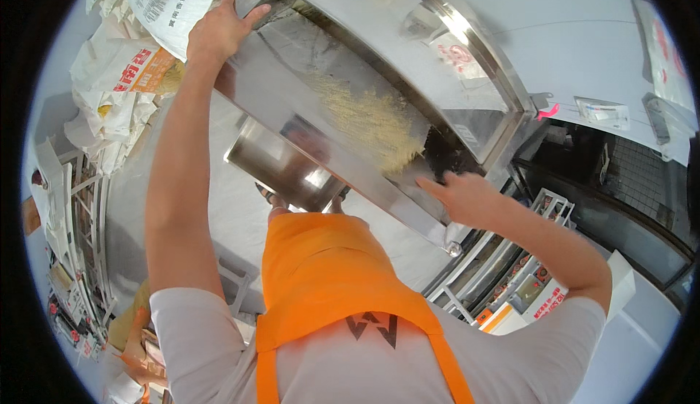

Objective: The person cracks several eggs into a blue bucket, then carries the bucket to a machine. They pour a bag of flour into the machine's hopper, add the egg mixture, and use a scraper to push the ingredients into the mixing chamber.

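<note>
In front of me a long stainless steel trough (266,101) lies diagonally, with yellow crumbly grains (368,116) spread across its floor. At its upper left corner my left hand (222,28) is closed over the metal rim, thumb pointing inward. My right hand (463,198) is at the lower right end of the trough, just beside the grains. Its index finger reaches left and the other fingers curl. A flat grey shape lies under that finger; whether the hand grips it is hidden. A dark wet-looking patch (446,154) shows on the trough floor beyond this hand.
A raised transparent lid in a steel frame (503,76) stands along the trough's far side. Printed sacks (120,68) pile up at the left. Below the trough's near wall is a shiny steel box (273,160). White racks (510,258) with small items stand at the lower right.
</note>
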{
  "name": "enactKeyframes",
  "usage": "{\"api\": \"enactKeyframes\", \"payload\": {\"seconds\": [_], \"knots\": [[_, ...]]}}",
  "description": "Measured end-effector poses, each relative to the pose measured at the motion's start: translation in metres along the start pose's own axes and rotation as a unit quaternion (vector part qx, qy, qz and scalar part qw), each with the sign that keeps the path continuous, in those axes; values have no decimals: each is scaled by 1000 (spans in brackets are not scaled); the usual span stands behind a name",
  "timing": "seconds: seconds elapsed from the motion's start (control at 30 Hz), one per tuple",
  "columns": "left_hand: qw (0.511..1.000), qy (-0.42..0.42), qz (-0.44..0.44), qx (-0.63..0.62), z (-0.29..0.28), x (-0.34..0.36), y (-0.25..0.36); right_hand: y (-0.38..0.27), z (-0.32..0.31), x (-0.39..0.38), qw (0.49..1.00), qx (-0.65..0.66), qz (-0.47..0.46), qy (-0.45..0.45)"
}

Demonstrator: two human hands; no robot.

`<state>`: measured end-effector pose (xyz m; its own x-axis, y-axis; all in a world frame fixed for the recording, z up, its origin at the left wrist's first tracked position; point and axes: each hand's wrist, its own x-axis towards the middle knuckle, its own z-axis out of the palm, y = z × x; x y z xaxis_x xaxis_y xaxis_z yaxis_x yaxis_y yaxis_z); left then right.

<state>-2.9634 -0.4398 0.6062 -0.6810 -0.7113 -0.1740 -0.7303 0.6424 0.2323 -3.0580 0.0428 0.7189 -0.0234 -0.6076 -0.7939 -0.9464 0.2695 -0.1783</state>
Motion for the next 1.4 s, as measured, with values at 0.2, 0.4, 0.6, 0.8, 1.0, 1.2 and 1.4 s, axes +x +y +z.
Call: {"api": "enactKeyframes", "payload": {"seconds": [0.2, 0.4, 0.6, 0.8, 1.0, 1.2, 1.4], "knots": [[999, 12, -24, -23, 2, 1, 2, -32, -126, 194, 975, 8, -123, 185], [999, 4, -29, -24, -4, 3, 7, -1, -162, 215, 955, 134, -13, 263], [998, 31, -29, -46, -5, -5, 2, 36, 17, -10, 988, 33, 133, -76], [998, 1, -28, -53, -1, -2, -1, 39, -54, 112, 997, -47, 47, 30], [998, -7, -10, -58, -12, 2, 4, -8, -179, 255, 970, -25, -31, 238], [996, -27, -34, -81, -11, -1, -15, 25, -7, 63, 983, 80, 143, 85], [997, 51, 11, -52, 2, -1, -8, 44, 30, 136, 960, 28, 106, 258]]}}
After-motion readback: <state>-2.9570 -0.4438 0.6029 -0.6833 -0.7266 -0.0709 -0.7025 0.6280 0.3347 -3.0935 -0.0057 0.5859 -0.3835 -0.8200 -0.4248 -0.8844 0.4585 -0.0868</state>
